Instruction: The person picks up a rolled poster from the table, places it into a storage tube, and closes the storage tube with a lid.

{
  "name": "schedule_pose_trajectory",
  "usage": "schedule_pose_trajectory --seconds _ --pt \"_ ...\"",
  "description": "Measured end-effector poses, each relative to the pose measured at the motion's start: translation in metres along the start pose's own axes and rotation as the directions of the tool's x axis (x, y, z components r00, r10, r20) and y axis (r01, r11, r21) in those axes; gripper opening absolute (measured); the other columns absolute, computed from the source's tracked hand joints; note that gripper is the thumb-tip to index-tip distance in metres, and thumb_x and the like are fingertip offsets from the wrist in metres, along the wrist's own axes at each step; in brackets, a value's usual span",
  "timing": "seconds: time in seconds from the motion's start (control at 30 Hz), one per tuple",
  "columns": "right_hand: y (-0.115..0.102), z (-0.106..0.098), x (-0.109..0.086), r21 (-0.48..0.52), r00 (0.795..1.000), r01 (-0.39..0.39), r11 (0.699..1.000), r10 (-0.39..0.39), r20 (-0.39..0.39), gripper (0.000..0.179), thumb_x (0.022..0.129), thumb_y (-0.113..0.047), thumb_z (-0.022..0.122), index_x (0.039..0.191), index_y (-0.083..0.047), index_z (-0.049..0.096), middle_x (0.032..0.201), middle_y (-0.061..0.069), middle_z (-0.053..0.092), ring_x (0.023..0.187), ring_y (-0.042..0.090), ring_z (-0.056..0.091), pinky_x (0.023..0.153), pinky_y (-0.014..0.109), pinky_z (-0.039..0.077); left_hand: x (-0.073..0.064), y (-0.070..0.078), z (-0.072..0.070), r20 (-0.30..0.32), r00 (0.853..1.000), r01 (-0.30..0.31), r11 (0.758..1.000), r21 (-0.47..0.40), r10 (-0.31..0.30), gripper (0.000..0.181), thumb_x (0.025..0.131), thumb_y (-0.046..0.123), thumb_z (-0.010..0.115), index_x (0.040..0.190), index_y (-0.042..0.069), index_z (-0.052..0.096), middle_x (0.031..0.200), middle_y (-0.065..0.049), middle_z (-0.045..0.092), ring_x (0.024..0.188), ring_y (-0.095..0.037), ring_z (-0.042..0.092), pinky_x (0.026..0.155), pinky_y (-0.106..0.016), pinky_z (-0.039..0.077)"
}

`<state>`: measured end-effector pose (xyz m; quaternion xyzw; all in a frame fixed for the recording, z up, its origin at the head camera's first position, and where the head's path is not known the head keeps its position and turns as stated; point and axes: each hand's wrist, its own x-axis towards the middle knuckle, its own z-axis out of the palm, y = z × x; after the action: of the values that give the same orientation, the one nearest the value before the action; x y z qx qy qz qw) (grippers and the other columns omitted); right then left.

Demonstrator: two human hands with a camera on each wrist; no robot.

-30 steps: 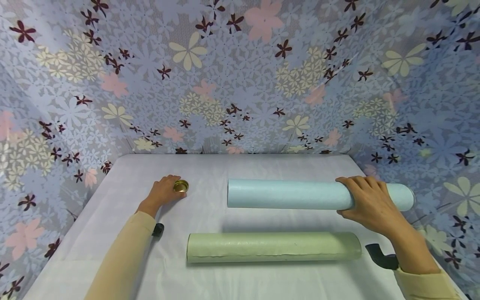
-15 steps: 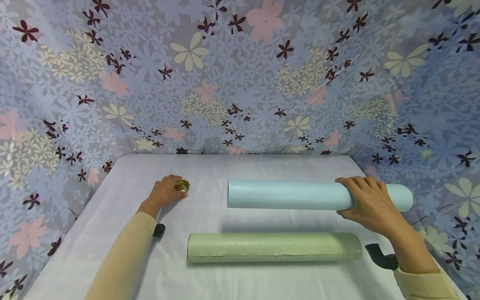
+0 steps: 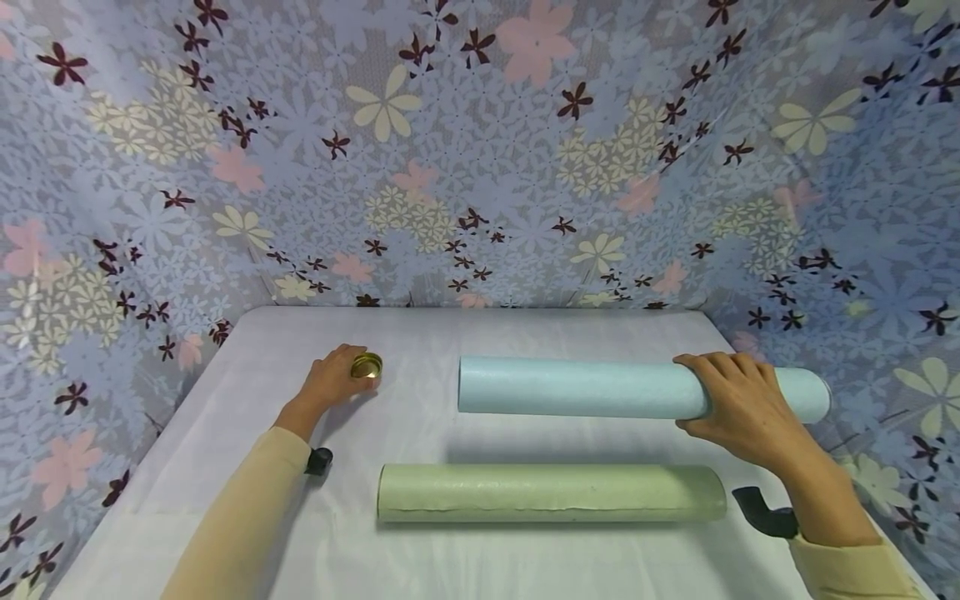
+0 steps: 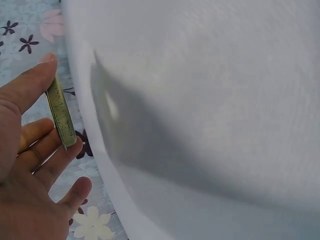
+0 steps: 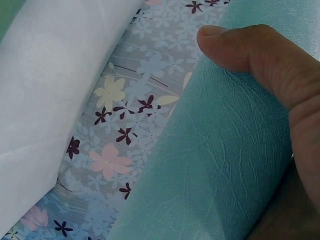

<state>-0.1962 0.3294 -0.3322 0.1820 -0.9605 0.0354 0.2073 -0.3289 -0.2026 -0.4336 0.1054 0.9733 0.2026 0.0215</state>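
My left hand [image 3: 332, 382] pinches a round gold metal lid [image 3: 367, 367] between thumb and fingers, its hollow side towards the head camera. In the left wrist view the lid [image 4: 61, 114] appears edge-on, between the thumb and the fingertips. My right hand [image 3: 738, 408] grips a light blue tube [image 3: 577, 387] near its right end, with the thumb on the near side. The tube lies crosswise above the table, casting a shadow below. Close up in the right wrist view, the tube [image 5: 200, 160] has a creased, leathery surface under the thumb.
A pale green tube [image 3: 551, 493] lies crosswise on the white-covered table [image 3: 420, 333], nearer me than the blue one. Flower-patterned cloth [image 3: 480, 167] hangs behind the table and along both sides. Black wrist mounts [image 3: 763, 512] stick out by the sleeves.
Both hands hold their things much as before. The whole head view has shifted slightly to the right.
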Motion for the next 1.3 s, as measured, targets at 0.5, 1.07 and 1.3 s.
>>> schedule_pose_trajectory --seconds 0.5,1.07,1.3 --pt "0.003 0.002 -0.001 -0.002 1.000 0.007 1.000 -0.007 -0.005 0.081 0.053 -0.024 0.088 0.125 -0.013 0.051 0.113 0.018 0.059 0.104 0.044 0.046 0.083 0.058 0.031 -0.019 0.003 -0.010 -0.066 0.998 -0.013 0.995 -0.102 0.006 0.069 0.085 0.034 0.068 0.140 0.002 0.040 0.136 -0.024 0.047 0.120 -0.042 0.049 0.099 -0.060 0.038" --pt "0.003 0.000 -0.002 0.006 1.000 0.018 1.000 -0.018 -0.005 0.080 0.055 -0.025 0.087 0.125 -0.013 0.050 0.112 0.019 0.058 0.103 0.044 0.047 0.084 0.058 0.031 -0.050 0.033 -0.031 -0.098 0.994 -0.069 0.950 -0.305 0.040 0.071 0.086 0.036 0.068 0.144 0.010 0.037 0.144 -0.017 0.041 0.135 -0.039 0.036 0.108 -0.059 0.030" --pt "0.003 0.000 -0.003 0.006 1.000 0.023 1.000 -0.023 -0.010 0.081 0.055 -0.025 0.087 0.126 -0.013 0.050 0.112 0.019 0.058 0.103 0.044 0.047 0.084 0.058 0.031 -0.066 0.048 -0.035 -0.132 0.988 -0.124 0.918 -0.378 0.079 0.071 0.085 0.039 0.068 0.144 0.015 0.037 0.145 -0.012 0.042 0.136 -0.036 0.036 0.108 -0.059 0.031"
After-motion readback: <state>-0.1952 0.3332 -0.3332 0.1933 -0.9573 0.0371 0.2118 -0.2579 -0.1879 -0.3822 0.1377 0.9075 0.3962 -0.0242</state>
